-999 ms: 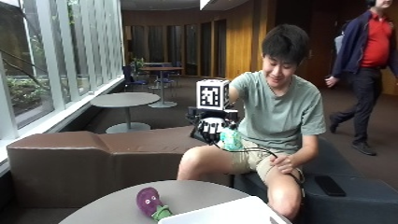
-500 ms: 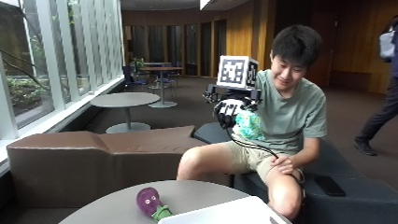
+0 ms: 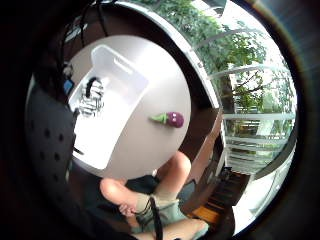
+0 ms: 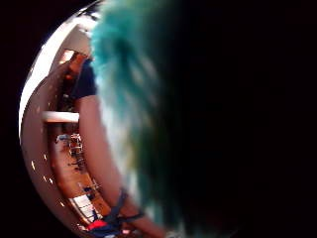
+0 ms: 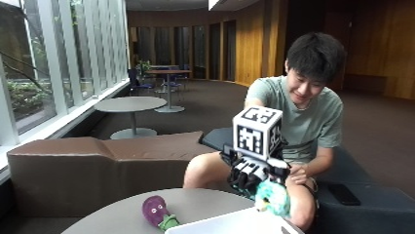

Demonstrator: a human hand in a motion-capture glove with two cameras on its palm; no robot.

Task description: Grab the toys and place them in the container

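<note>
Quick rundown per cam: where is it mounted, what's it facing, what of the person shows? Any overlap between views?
Outside view: across the round table, facing the seated person; gloved right hand holds a teal plush toy above the white container.
Little finger palm view: looks down on table, container, aubergine toy; bare knees show.
Thumb palm view: teal plush fills it; an arm shows.
Shared: aubergine toy, container.

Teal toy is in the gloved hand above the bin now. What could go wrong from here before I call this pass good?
The right hand holds the teal plush toy near the white container edge, not clearly over its middle; released here, it might land on the rim or the round table. The purple eggplant toy lies beside the container on the table, so the job isn't finished. The container's inside is visible only from the palm view.
</note>
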